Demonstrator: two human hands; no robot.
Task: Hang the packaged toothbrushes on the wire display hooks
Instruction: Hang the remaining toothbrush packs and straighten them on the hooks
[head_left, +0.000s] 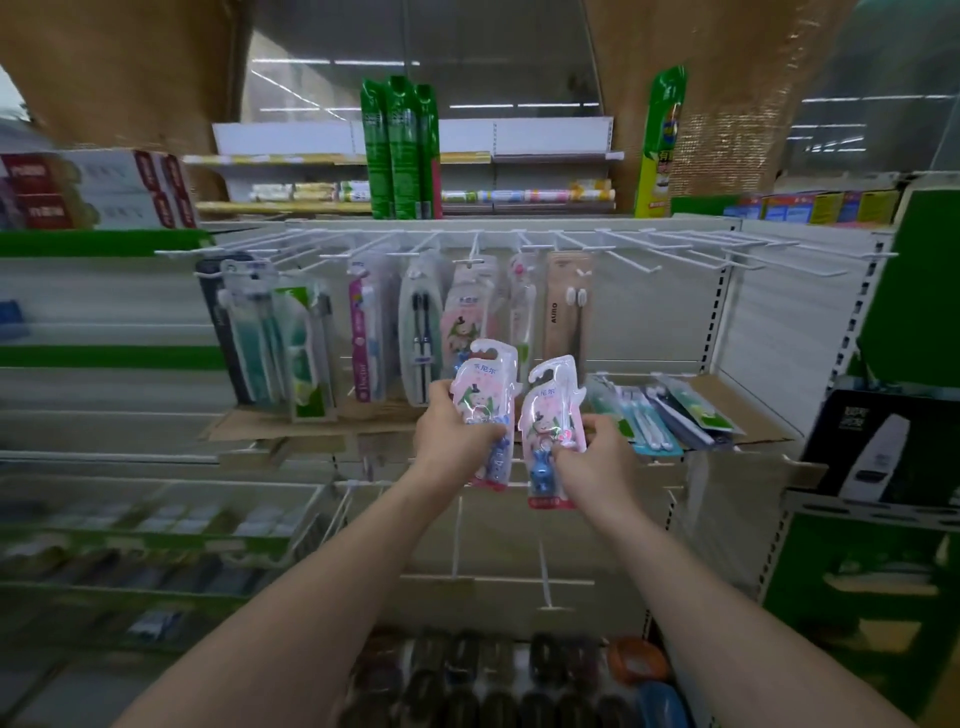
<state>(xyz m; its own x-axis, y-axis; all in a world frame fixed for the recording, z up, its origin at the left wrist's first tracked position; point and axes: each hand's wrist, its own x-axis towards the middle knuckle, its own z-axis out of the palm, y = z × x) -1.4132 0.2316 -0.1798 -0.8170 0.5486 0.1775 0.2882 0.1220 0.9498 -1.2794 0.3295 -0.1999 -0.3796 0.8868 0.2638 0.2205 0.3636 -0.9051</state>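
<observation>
The left hand grips a pink-and-white children's toothbrush pack by its lower half, fingers curled round the front. The right hand pinches a second matching pink pack the same way, just beside the first. Both packs stand upright, hanger tabs up, below the row of white wire display hooks. On 1 hook hangs a tan cardboard toothbrush pack reading "AURO". Other labels are too blurred to read.
</observation>
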